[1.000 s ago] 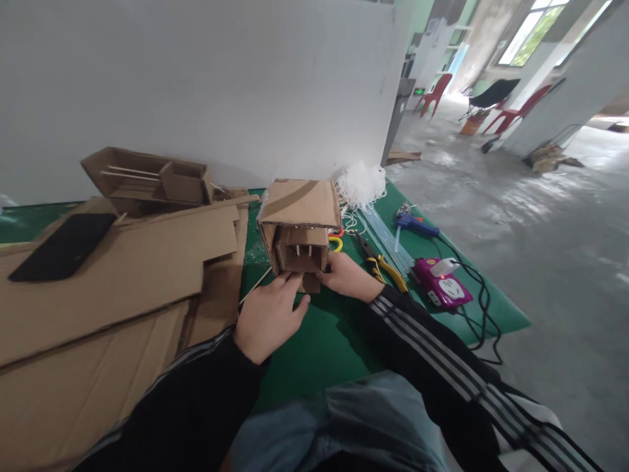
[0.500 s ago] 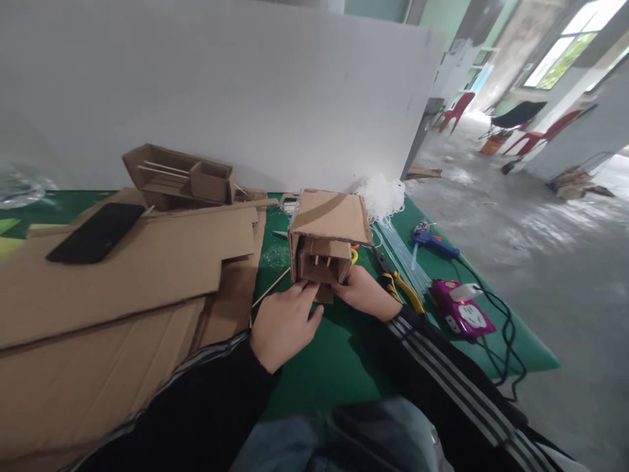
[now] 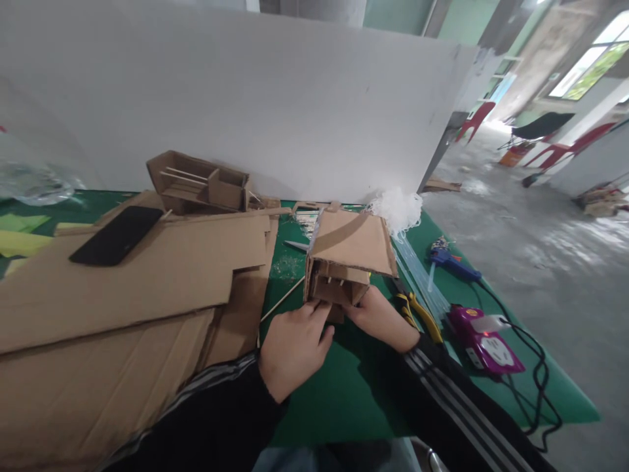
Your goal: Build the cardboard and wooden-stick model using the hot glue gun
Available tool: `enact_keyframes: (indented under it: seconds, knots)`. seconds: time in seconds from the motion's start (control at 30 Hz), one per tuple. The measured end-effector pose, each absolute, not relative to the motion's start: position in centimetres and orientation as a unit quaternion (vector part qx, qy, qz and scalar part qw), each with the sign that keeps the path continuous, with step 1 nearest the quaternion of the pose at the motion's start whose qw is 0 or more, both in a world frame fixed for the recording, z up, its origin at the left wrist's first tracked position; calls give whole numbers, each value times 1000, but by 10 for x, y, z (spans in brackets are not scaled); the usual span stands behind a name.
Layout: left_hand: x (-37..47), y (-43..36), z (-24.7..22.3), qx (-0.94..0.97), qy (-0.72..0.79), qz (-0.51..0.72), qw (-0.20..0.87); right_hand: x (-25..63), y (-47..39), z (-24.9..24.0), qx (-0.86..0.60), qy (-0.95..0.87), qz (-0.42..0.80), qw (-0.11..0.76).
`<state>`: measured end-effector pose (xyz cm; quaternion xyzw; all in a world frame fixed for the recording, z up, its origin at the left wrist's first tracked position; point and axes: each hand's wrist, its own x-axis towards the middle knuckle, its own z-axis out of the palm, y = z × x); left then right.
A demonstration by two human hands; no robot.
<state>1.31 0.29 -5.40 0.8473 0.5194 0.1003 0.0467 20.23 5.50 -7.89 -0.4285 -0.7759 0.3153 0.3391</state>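
Observation:
A small cardboard box (image 3: 352,244) stands at the middle of the green table, its flat top panel toward the back and its open front facing me. Inside the opening are an inner cardboard piece and two short sticks. My left hand (image 3: 297,344) grips the box's lower front edge at the left, thumb lying apart. Around the lower right corner my right hand (image 3: 386,321) is closed, its fingertips partly hidden by the cardboard. Below the opening, a small cardboard flap (image 3: 336,314) shows between the hands.
Cardboard sheets (image 3: 147,288) with a black phone (image 3: 116,236) cover the left. Behind them sits another cardboard box (image 3: 196,183). On the right lie yellow-handled pliers (image 3: 425,318), clear glue sticks (image 3: 417,269), a blue glue gun (image 3: 455,262) and a purple power strip (image 3: 486,341) with cables.
The whole scene has shifted right and slightly down in the picture as the camera turned. Both hands keep their hold on the box, whose position on the table looks about the same.

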Motion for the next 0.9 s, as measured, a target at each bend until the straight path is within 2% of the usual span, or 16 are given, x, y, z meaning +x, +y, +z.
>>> enact_keyframes:
  seconds: [0.53,0.9]
  knots:
    - [12,6,-56,853,513,94,34,205,53,-73,-438,-770,332,324]
    - [12,7,-57,849,515,112,46,207,56,-79,-442,-792,298,299]
